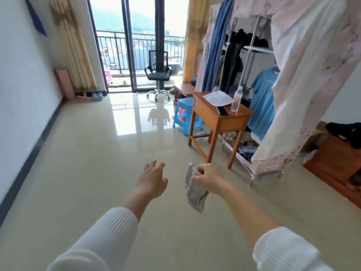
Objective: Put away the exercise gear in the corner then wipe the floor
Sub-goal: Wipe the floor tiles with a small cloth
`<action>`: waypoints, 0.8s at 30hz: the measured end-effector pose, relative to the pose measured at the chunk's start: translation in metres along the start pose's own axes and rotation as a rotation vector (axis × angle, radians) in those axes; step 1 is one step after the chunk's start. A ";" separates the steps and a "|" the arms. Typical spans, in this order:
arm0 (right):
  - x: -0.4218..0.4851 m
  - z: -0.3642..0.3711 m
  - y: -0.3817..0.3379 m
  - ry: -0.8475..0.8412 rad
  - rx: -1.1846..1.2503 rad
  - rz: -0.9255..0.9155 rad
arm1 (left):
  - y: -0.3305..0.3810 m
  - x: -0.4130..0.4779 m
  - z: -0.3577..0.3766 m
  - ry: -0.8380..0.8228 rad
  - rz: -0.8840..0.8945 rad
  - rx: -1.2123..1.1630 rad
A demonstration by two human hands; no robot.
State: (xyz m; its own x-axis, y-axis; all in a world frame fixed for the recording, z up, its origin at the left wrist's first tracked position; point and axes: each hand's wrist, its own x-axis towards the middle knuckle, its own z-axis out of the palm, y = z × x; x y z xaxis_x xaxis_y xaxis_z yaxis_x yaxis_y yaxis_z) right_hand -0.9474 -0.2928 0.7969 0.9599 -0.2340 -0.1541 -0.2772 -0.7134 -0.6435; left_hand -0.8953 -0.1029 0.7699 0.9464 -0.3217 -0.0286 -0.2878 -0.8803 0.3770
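My right hand [210,178] is shut on a small grey cloth [194,190] that hangs down above the shiny beige floor [97,163]. My left hand [153,178] hovers beside it, empty, with its fingers spread. Far off in the left corner by the curtain lie light blue dumbbells [97,96], a pink item [83,98] on the floor and a pink mat [63,83] leaning upright on the wall.
A wooden side table [220,118] with a water bottle [236,99] stands right of centre, a blue plastic stool [185,116] behind it. A fabric wardrobe [293,85] fills the right side. An office chair [158,73] stands at the balcony door.
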 end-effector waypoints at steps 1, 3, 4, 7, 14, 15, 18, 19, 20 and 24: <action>0.029 0.000 -0.009 -0.006 -0.002 -0.011 | -0.008 0.022 -0.005 0.007 -0.025 -0.002; 0.085 0.002 -0.029 -0.028 0.009 -0.039 | -0.025 0.063 -0.016 0.021 -0.073 -0.005; 0.112 0.004 -0.041 -0.043 0.000 -0.061 | -0.036 0.085 -0.021 0.030 -0.099 -0.005; 0.196 0.018 -0.075 -0.096 -0.022 -0.110 | -0.072 0.157 -0.036 0.063 -0.169 0.006; 0.424 0.075 -0.170 -0.128 -0.025 -0.199 | -0.193 0.350 -0.080 0.101 -0.245 0.087; 0.455 0.082 -0.187 -0.131 -0.026 -0.207 | -0.211 0.380 -0.090 0.100 -0.264 0.087; 0.543 0.101 -0.233 -0.166 -0.060 -0.221 | -0.259 0.464 -0.118 0.103 -0.301 0.093; 0.572 0.106 -0.247 -0.185 -0.070 -0.223 | -0.273 0.491 -0.127 0.106 -0.310 0.094; 0.601 0.110 -0.259 -0.197 -0.082 -0.227 | -0.287 0.517 -0.136 0.106 -0.321 0.095; 0.719 0.122 -0.306 -0.204 -0.138 -0.271 | -0.336 0.622 -0.157 0.104 -0.352 0.100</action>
State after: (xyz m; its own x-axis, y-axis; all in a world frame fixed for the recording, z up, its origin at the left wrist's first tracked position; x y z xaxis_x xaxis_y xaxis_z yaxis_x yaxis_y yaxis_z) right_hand -0.1676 -0.1620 0.7922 0.9838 0.1026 -0.1469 -0.0008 -0.8174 -0.5761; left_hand -0.1864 0.0479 0.7709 0.9983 0.0389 -0.0442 0.0494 -0.9619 0.2689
